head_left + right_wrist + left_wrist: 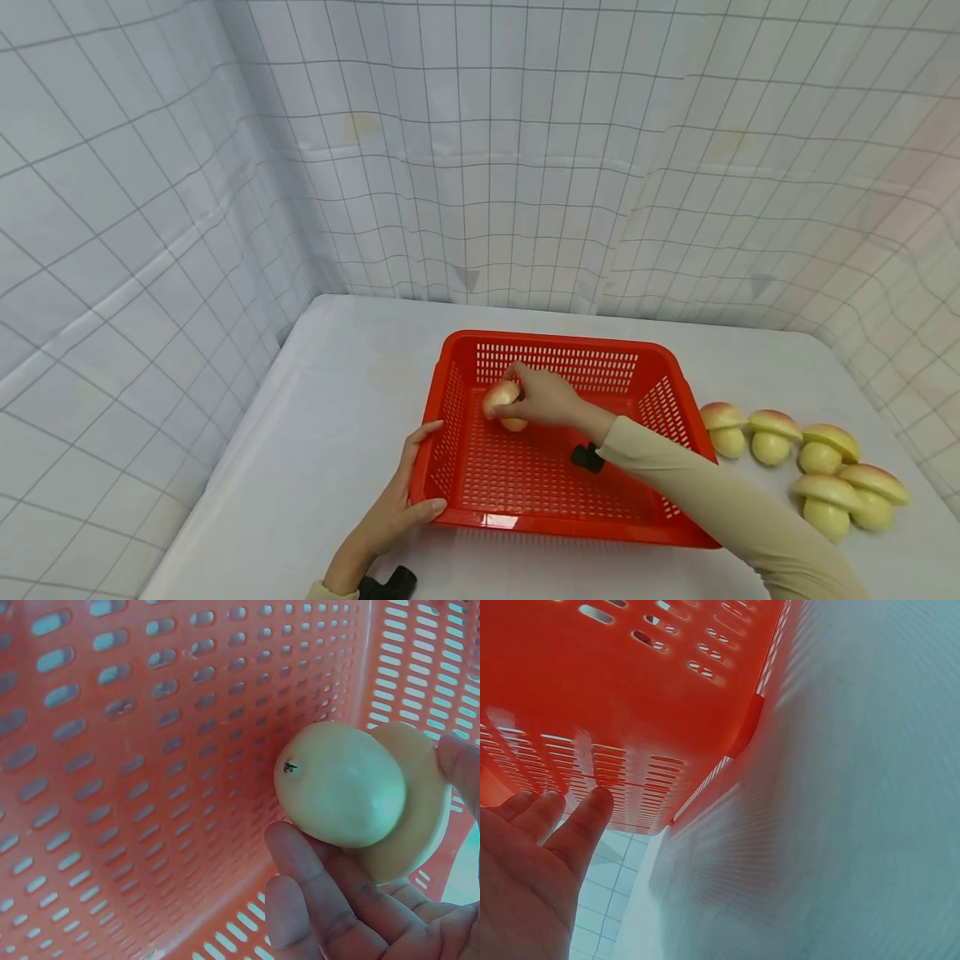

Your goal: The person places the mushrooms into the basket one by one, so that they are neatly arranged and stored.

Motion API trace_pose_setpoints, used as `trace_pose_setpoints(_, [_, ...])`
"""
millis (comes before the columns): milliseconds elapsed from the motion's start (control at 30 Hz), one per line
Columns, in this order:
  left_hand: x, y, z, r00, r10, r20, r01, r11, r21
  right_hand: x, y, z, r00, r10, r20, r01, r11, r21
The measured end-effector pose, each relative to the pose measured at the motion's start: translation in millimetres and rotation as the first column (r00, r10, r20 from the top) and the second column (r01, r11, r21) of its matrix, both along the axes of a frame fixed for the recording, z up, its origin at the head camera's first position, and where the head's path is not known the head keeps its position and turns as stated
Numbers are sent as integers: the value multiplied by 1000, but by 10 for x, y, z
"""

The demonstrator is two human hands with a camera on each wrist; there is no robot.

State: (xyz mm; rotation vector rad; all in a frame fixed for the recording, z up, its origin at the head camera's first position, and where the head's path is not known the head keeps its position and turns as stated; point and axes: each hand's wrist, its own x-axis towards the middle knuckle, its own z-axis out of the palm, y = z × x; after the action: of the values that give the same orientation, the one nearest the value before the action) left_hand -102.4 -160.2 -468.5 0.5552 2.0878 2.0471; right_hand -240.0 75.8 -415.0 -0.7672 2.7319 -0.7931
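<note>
Mushroom [360, 795]: inside the basket [570, 532], toward its left end, tilted; whether the stem touched the floor could not be told.
Right hand [546, 398]: held the mushroom by its cap, digits on opposite sides, other fingers close under the stem. The skin looked smooth, so an even pinch, kept light, seemed the best guard against a slip; a stem pointing down would probably have sat steadier.
Left hand [393, 508]: lay at the near left corner, fingers fairly straight against the outside, holding nothing else. Gentle pressure there seemed enough to steady the basket without tipping it.
Row of mushrooms [772, 436]: five, on the table [337, 400] right of the basket, beneath or beside the right sleeve [690, 483].
</note>
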Motion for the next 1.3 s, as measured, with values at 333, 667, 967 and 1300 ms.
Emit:
trace_pose_setpoints(333, [3, 7, 4, 1000, -4, -3, 4, 1000, 0, 19, -42, -37, 1000, -11, -12, 11, 1000, 2])
trace_pose_setpoints(667, [4, 2, 6, 1000, -11, -4, 11, 1000, 2, 27, -87, -59, 999, -35, -5, 35, 999, 13])
trace_pose_setpoints(967, [-8, 2, 6, 1000, -7, -16, 7, 1000, -12, 9, -112, -68, 999, -34, -8, 35, 999, 37])
trace_pose_setpoints(1300, [-14, -4, -8, 1000, -2, -16, 2, 1000, -17, 25, -112, -54, 1000, -31, 4, 31, 998, 47])
